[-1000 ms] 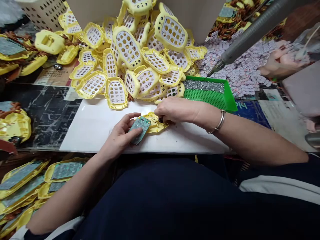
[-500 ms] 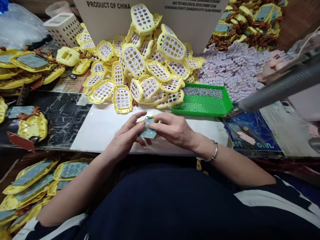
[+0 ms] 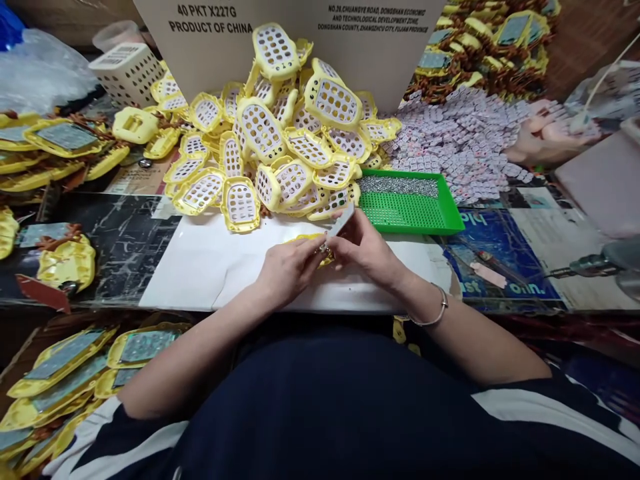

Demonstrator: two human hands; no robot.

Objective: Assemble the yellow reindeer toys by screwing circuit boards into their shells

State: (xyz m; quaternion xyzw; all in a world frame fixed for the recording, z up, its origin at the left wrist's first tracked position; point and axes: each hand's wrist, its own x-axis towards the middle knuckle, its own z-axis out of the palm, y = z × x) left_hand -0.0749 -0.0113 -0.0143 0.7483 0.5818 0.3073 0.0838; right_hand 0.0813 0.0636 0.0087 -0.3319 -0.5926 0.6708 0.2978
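Observation:
In front of me, my right hand (image 3: pixel 370 250) grips a small grey-green circuit board (image 3: pixel 342 220), tilted up with its edge toward me. My left hand (image 3: pixel 294 267) meets it at the board's lower end, its fingers pinched together around a small shiny bit that I cannot make out. Under the hands, part of a yellow plastic casing (image 3: pixel 304 237) shows on the white work sheet (image 3: pixel 200 267); most of it is hidden.
Behind my hands rises a heap of yellow casings (image 3: pixel 263 130). A green tray (image 3: pixel 453 207) of screws stands right, near a pile of small white pieces (image 3: pixel 450 133). An electric screwdriver (image 3: pixel 595 261) is at far right. Casings with boards (image 3: pixel 65 360) lie lower left.
The circuit board has tipped from nearly flat to edge-on and moved right and up, into my right hand. My left hand has closed in beside it. The grey tool has left the tray's corner.

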